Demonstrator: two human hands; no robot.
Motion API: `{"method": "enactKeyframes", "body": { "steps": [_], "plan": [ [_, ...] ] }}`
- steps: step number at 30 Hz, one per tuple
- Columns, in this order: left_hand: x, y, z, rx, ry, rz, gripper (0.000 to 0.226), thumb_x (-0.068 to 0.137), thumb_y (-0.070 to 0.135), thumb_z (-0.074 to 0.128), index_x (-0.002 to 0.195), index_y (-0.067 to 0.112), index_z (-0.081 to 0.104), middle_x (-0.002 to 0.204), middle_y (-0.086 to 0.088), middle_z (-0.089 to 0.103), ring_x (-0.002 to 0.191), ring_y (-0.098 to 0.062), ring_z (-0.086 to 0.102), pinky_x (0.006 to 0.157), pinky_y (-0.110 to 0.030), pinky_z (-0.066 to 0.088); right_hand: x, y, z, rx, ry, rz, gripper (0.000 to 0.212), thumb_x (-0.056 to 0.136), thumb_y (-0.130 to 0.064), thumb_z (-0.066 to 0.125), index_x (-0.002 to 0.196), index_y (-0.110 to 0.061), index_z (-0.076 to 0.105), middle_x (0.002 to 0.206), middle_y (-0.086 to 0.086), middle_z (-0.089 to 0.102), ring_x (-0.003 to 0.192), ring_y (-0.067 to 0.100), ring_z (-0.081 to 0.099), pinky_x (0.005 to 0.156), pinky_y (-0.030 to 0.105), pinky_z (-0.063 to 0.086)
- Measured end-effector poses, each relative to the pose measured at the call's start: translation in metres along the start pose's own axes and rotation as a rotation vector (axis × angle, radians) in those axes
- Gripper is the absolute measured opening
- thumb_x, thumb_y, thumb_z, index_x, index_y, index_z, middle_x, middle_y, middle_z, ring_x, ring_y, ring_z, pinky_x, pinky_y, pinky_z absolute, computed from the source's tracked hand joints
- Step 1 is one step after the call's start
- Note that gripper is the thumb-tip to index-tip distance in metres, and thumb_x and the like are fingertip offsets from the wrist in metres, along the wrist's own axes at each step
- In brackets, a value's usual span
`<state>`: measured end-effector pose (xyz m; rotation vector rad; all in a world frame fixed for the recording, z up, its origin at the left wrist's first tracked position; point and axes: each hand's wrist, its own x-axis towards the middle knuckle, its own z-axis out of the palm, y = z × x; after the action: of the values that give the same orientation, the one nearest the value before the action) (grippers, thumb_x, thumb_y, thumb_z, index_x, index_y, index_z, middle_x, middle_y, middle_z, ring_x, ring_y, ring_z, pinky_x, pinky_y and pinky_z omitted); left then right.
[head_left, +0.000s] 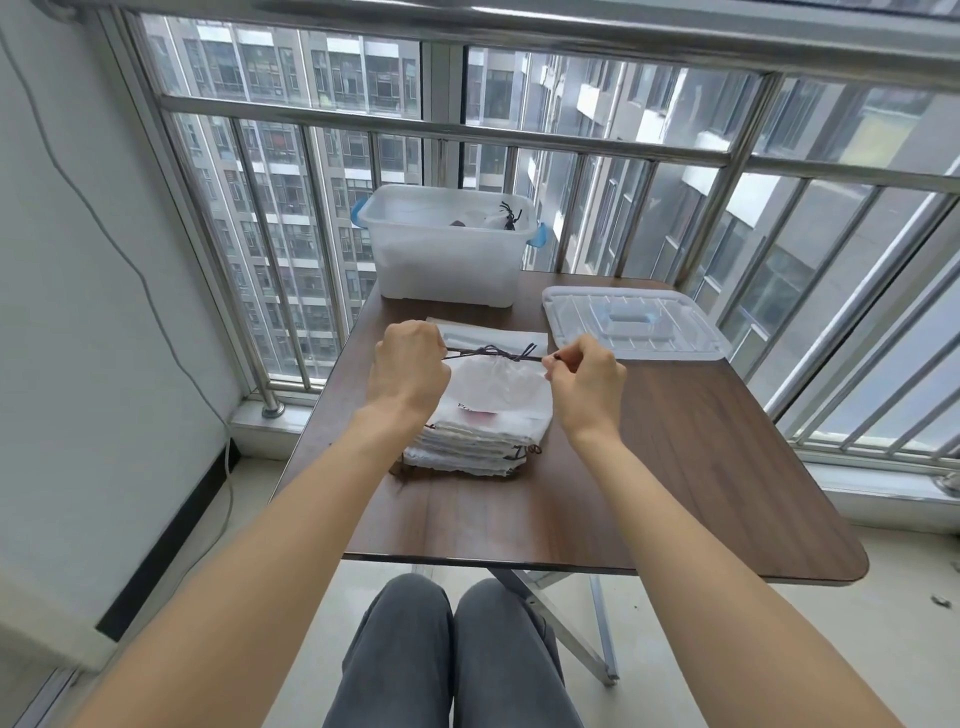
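— What are the fingers doing?
— Both sets are curled. The left hand (410, 364) grips one end of the dark drawstring (493, 354), and the right hand (587, 379) pinches the other end. The cord runs taut between them.
— And the pouch?
— The white pouch (493, 387), gathered at its far edge, lies on top of a stack of pouches (467, 449) on the table (701, 467). Beyond it stands a clear bin (447, 249); its lid (634, 325) lies to the right.
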<state>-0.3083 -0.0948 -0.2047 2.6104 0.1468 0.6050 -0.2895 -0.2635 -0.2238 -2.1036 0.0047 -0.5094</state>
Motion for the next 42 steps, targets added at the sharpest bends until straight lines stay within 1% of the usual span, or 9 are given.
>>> {"method": "enactKeyframes", "body": {
  "steps": [6,12,15,19,22,25,30,36,42],
  "plan": [
    [0.008,-0.014,0.002,-0.081,-0.152,0.065,0.021,0.095,0.02,0.05,0.107,0.006,0.06,0.111,-0.009,0.06,0.109,-0.028,0.052,0.085,-0.033,0.039,0.012,-0.012,-0.004,0.094,-0.076,0.134,0.025,0.083,-0.012,0.065,0.065,-0.018,0.048,0.072,0.002,0.062,0.082,0.023,0.068,0.069,0.026,0.047],
    [0.012,-0.018,0.009,-0.184,-0.524,0.021,0.079,0.073,0.042,0.076,0.138,0.019,0.037,0.128,-0.002,0.053,0.125,-0.021,0.044,0.1,-0.025,0.035,0.023,-0.023,-0.007,0.194,-0.118,0.19,0.014,0.084,-0.012,0.065,0.079,-0.012,0.052,0.074,-0.001,0.06,0.07,0.017,0.065,0.083,0.039,0.054],
    [0.016,-0.014,0.008,-0.259,-0.431,0.066,0.036,0.08,0.023,0.073,0.111,0.009,0.061,0.094,-0.002,0.055,0.094,-0.02,0.051,0.065,-0.015,0.033,0.025,-0.028,-0.013,0.124,-0.232,0.151,0.02,0.081,-0.01,0.064,0.096,-0.015,0.05,0.107,0.008,0.063,0.082,0.016,0.06,0.077,0.029,0.046],
    [0.025,0.007,0.002,-0.302,-0.33,0.07,0.025,0.08,0.013,0.066,0.105,0.014,0.067,0.087,-0.001,0.059,0.084,-0.019,0.051,0.069,-0.024,0.034,0.023,-0.044,-0.026,-0.232,-0.552,-0.143,0.077,0.071,-0.008,0.067,0.135,-0.034,0.033,0.125,-0.003,0.044,0.111,0.015,0.049,0.08,0.029,0.042],
    [0.033,0.018,-0.005,-0.336,-0.286,0.108,0.023,0.076,0.017,0.061,0.098,0.017,0.068,0.083,0.0,0.064,0.083,-0.024,0.059,0.073,-0.03,0.045,0.031,-0.052,-0.026,-0.333,-0.675,-0.143,0.046,0.072,-0.016,0.068,0.113,-0.033,0.053,0.102,-0.004,0.057,0.086,0.019,0.066,0.077,0.037,0.056],
    [0.044,0.024,-0.007,-0.277,-0.187,0.131,0.031,0.077,0.023,0.065,0.108,0.02,0.063,0.097,-0.001,0.069,0.097,-0.025,0.061,0.091,-0.041,0.043,0.04,-0.052,-0.021,-0.373,-0.603,-0.158,0.011,0.077,-0.018,0.064,0.073,-0.023,0.056,0.078,-0.002,0.063,0.063,0.017,0.068,0.073,0.042,0.057],
    [0.07,0.006,-0.007,-0.008,-0.418,0.015,0.045,0.078,0.028,0.071,0.119,0.022,0.051,0.113,0.0,0.063,0.112,-0.026,0.054,0.1,-0.049,0.03,0.065,-0.06,-0.03,-0.215,-0.372,-0.151,0.005,0.082,-0.005,0.058,0.083,-0.008,0.061,0.085,0.009,0.066,0.075,0.027,0.068,0.074,0.044,0.056],
    [0.121,0.009,-0.021,-0.018,-0.197,-0.074,0.012,0.093,0.027,0.052,0.097,0.022,0.062,0.096,-0.007,0.064,0.1,-0.029,0.059,0.095,-0.041,0.039,0.108,-0.073,-0.04,-0.059,-0.353,-0.065,0.013,0.078,-0.009,0.059,0.087,0.0,0.061,0.077,0.009,0.06,0.085,0.031,0.065,0.082,0.045,0.054],
    [0.173,0.024,-0.045,-0.081,0.086,-0.093,0.039,0.095,-0.001,0.038,0.111,0.02,0.066,0.111,-0.009,0.067,0.1,-0.031,0.061,0.088,-0.041,0.049,0.143,-0.09,-0.019,0.167,-0.309,-0.031,0.021,0.088,-0.033,0.059,0.078,-0.015,0.055,0.066,-0.003,0.05,0.065,0.016,0.05,0.073,0.037,0.043]
  ]
}}
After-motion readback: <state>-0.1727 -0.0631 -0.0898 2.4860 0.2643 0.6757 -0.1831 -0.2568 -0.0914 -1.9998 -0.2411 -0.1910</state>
